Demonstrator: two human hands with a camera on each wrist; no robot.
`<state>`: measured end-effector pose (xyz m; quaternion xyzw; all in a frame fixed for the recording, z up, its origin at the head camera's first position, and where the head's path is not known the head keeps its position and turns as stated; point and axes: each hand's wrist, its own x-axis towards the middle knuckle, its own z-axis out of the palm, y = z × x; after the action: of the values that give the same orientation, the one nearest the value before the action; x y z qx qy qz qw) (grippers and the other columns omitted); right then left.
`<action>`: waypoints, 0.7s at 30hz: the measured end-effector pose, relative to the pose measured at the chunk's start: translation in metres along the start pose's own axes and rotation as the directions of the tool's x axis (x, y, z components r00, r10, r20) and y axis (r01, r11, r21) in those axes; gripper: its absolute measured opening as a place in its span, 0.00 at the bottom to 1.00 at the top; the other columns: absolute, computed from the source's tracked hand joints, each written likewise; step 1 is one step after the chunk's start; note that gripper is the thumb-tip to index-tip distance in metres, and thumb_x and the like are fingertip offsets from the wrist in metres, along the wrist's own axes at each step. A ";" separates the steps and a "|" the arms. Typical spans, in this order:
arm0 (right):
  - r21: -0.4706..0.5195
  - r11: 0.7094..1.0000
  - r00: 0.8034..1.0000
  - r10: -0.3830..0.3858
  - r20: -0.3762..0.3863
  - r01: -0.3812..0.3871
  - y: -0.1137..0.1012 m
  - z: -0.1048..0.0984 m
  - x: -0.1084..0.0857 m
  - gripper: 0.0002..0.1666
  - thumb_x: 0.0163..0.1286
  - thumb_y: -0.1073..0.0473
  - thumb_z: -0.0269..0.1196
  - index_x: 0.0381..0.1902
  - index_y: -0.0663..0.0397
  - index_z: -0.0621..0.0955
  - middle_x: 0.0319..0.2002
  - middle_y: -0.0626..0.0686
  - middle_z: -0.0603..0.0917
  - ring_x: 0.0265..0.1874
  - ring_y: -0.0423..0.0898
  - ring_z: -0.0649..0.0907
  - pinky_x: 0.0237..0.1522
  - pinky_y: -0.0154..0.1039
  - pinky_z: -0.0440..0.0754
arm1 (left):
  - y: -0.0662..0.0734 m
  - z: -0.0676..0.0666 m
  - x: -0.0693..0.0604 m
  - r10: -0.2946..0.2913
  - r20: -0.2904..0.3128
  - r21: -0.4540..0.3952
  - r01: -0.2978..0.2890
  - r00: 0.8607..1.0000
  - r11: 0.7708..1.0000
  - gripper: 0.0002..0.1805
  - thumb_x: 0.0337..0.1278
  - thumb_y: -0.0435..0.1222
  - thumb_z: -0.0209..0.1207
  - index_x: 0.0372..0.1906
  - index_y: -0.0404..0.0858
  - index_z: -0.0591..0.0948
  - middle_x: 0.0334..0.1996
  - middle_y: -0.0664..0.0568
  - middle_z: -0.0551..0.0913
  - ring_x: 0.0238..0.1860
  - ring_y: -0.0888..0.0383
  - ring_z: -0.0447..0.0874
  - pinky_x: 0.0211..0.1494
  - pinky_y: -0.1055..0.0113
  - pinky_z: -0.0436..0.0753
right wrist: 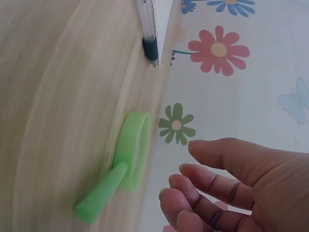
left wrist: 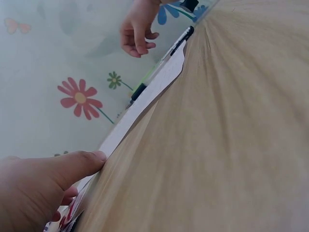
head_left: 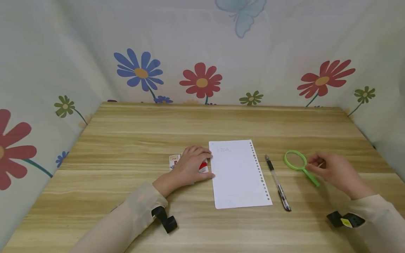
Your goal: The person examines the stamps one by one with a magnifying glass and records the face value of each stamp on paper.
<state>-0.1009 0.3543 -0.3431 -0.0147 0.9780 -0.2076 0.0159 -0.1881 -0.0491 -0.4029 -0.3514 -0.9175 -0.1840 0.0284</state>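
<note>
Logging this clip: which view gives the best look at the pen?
Head view: the pen lies whole there, end to end. The right wrist view cuts it off at the top edge; the left wrist view sees it at a low angle, partly behind the paper.

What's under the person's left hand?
Printed matter peeks out from the left hand: a colourful corner on one side, red and white on the other, beside the paper. The hand hides the rest, and how many pieces there are.
</note>
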 end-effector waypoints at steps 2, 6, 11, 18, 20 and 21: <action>0.012 1.000 1.000 -0.017 -0.005 0.017 -0.004 0.002 0.000 0.13 0.67 0.55 0.62 0.40 0.62 0.79 0.31 0.51 0.82 0.24 0.35 0.73 0.20 0.31 0.72 | 0.001 0.001 0.000 0.002 0.006 -0.003 -0.002 1.000 1.000 0.33 0.47 0.56 0.67 0.56 0.41 0.79 0.59 0.52 0.77 0.64 0.51 0.69 0.73 0.49 0.61; 0.021 0.999 0.999 -0.049 -0.004 0.049 -0.014 0.007 0.000 0.12 0.68 0.56 0.61 0.40 0.61 0.79 0.30 0.51 0.81 0.22 0.35 0.72 0.20 0.31 0.72 | 0.001 0.003 -0.001 0.001 0.010 -0.006 -0.001 1.000 1.000 0.33 0.48 0.56 0.66 0.56 0.41 0.79 0.59 0.53 0.77 0.64 0.51 0.69 0.73 0.50 0.61; 0.000 0.995 0.995 -0.100 -0.020 0.100 -0.026 0.013 0.004 0.13 0.67 0.56 0.62 0.40 0.61 0.79 0.30 0.49 0.81 0.25 0.37 0.72 0.22 0.30 0.70 | -0.001 0.005 -0.001 0.002 0.002 -0.002 -0.002 1.000 1.000 0.33 0.48 0.56 0.67 0.56 0.41 0.79 0.59 0.53 0.77 0.64 0.52 0.69 0.72 0.50 0.61; 0.031 0.986 0.986 -0.166 -0.013 0.166 -0.036 0.016 0.009 0.12 0.65 0.59 0.64 0.43 0.61 0.79 0.30 0.49 0.82 0.26 0.36 0.74 0.21 0.30 0.72 | 0.000 0.004 -0.002 0.007 -0.007 0.000 -0.007 1.000 1.000 0.33 0.48 0.56 0.66 0.56 0.41 0.79 0.59 0.52 0.77 0.64 0.51 0.70 0.72 0.50 0.61; 0.035 0.980 0.980 -0.198 -0.009 0.198 -0.038 0.019 0.010 0.11 0.65 0.59 0.64 0.42 0.61 0.79 0.29 0.48 0.81 0.26 0.35 0.75 0.22 0.30 0.73 | 0.000 0.003 -0.002 0.006 -0.008 0.001 -0.006 1.000 1.000 0.33 0.48 0.56 0.66 0.56 0.41 0.79 0.59 0.52 0.77 0.64 0.51 0.70 0.72 0.50 0.61; 0.033 0.976 0.977 -0.213 -0.005 0.214 -0.039 0.020 0.011 0.11 0.65 0.59 0.64 0.42 0.60 0.79 0.29 0.48 0.81 0.26 0.35 0.75 0.23 0.30 0.74 | 0.000 0.003 -0.002 0.005 -0.008 0.002 -0.005 1.000 1.000 0.33 0.48 0.56 0.66 0.56 0.41 0.79 0.59 0.52 0.77 0.64 0.51 0.70 0.72 0.50 0.61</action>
<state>-0.1099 0.3100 -0.3462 -0.1193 0.9672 -0.2242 -0.0069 -0.1860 -0.0491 -0.4058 -0.3530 -0.9166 -0.1846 0.0329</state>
